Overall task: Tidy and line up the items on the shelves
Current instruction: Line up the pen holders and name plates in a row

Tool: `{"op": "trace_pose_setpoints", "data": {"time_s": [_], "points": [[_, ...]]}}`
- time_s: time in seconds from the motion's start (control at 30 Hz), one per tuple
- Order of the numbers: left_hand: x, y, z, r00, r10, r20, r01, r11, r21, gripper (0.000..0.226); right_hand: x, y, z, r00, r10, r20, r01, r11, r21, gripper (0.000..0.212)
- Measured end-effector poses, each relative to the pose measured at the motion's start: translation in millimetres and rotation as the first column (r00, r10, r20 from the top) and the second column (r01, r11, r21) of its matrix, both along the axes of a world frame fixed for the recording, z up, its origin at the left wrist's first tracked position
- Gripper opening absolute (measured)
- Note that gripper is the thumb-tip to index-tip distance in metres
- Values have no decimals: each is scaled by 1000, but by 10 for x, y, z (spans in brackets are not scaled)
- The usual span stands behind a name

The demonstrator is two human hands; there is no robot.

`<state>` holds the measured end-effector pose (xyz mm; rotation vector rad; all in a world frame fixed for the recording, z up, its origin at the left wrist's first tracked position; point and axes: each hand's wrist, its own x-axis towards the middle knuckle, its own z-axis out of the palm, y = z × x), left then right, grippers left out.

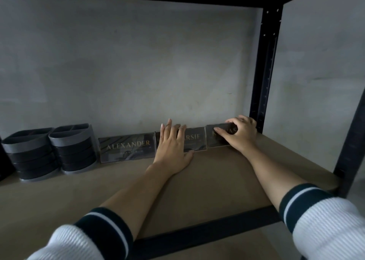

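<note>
The right hand (pixel 238 134) is pinching the end plaque (pixel 219 135) near the shelf's (pixel 217 180) back right corner; the left hand (pixel 171 147), fingers spread, is steadying the middle plaque (pixel 194 139). Keep faces flush, edges touching

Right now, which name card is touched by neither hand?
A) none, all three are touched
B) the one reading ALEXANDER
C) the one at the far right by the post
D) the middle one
B: the ALEXANDER card stands free, while the left hand presses flat on the middle card and the right hand grips the right card.
</note>
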<state>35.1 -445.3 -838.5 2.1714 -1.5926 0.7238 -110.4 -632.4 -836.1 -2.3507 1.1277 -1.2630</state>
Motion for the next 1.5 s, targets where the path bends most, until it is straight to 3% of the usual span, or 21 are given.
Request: {"op": "trace_pose_setpoints", "data": {"time_s": [0.57,1.23,1.5], "points": [[-36,4,17,999,42,-18,-41,997,58,81,-21,33,35,999,53,5,-53,999,7,40],[-42,15,23,998,63,-9,-62,994,88,83,-8,60,16,999,34,-13,-34,999,-15,43],[-49,84,85,998,50,-41,-49,998,44,86,-32,133,53,1000,27,-7,-27,1000,5,56]]}}
